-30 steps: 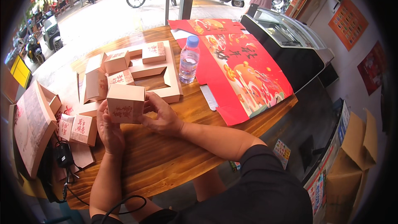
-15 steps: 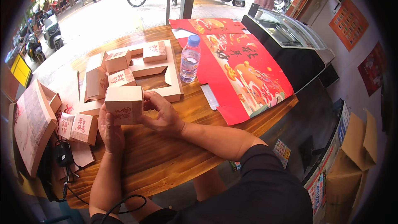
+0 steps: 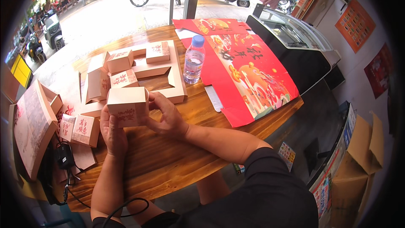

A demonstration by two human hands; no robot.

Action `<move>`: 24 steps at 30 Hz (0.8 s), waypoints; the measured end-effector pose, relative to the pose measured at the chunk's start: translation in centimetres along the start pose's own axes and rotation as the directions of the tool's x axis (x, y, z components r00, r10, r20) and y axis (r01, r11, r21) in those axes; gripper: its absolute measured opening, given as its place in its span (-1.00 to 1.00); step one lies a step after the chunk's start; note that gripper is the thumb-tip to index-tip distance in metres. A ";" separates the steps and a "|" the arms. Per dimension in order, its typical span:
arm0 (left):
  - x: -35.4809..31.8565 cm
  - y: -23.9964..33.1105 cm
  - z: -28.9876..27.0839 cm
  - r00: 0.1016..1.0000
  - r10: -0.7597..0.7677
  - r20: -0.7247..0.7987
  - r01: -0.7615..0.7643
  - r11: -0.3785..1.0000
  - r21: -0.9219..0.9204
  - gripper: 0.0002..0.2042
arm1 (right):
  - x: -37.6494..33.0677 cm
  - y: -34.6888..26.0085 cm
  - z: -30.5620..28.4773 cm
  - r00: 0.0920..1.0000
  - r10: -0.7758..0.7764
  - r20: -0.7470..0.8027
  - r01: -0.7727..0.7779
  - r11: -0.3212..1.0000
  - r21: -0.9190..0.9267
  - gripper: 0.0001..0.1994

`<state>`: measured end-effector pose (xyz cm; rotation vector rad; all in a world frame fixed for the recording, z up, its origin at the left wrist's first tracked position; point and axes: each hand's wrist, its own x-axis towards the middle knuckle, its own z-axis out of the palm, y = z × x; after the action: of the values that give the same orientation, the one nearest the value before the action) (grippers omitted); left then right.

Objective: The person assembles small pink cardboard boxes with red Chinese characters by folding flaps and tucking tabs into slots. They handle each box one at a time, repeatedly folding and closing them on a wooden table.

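A small beige cardboard box [image 3: 128, 106] with reddish print is held up above the wooden table. My left hand [image 3: 113, 135] grips its left side, thumb upright against the printed face. From the right, my right hand [image 3: 168, 116] holds the box's right side, its fingers curled behind it. Just beyond stands a large beige box tray [image 3: 179, 88] holding several small boxes, one of them a small printed box [image 3: 157, 52] at its far right corner. Two more small boxes, including a printed carton [image 3: 85, 131], lie left of my left hand.
A water bottle [image 3: 194, 61] with a blue cap stands right of the tray. Beside it lies a flattened red printed carton [image 3: 257, 71]. A large beige lid [image 3: 33, 122] leans at the left, near a black adapter [image 3: 64, 156] with cables. The wooden table [image 3: 168, 156] ends in front of me.
Both hands keep hold of the small box, which has barely shifted. In the background, a person at the top right has moved.
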<state>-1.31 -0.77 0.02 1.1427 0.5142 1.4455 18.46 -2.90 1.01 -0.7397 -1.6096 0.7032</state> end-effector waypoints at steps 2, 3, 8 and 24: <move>0.0 0.1 0.1 1.000 0.017 -0.004 -0.017 1.000 0.003 -0.46 | 0.1 -0.3 0.0 1.000 -0.009 -0.004 0.009 1.000 -0.020 -0.44; 0.0 0.1 0.2 1.000 0.028 -0.006 -0.028 1.000 0.007 -0.47 | 0.1 -0.2 0.1 0.999 -0.027 -0.025 0.026 1.000 -0.017 -0.43; -0.1 -0.1 0.2 0.999 0.049 -0.013 -0.048 0.999 0.010 -0.47 | 0.0 0.2 0.5 0.997 -0.044 -0.068 0.044 0.999 -0.009 -0.40; -0.1 -0.3 -0.6 0.999 0.040 0.035 -0.038 0.997 -0.060 -0.46 | 0.2 0.7 0.3 0.997 0.062 -0.045 -0.057 0.993 0.104 -0.42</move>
<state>-1.70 -0.64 -0.57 1.1349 0.4227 1.4621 18.18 -2.34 0.53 -0.7264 -1.5017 0.7999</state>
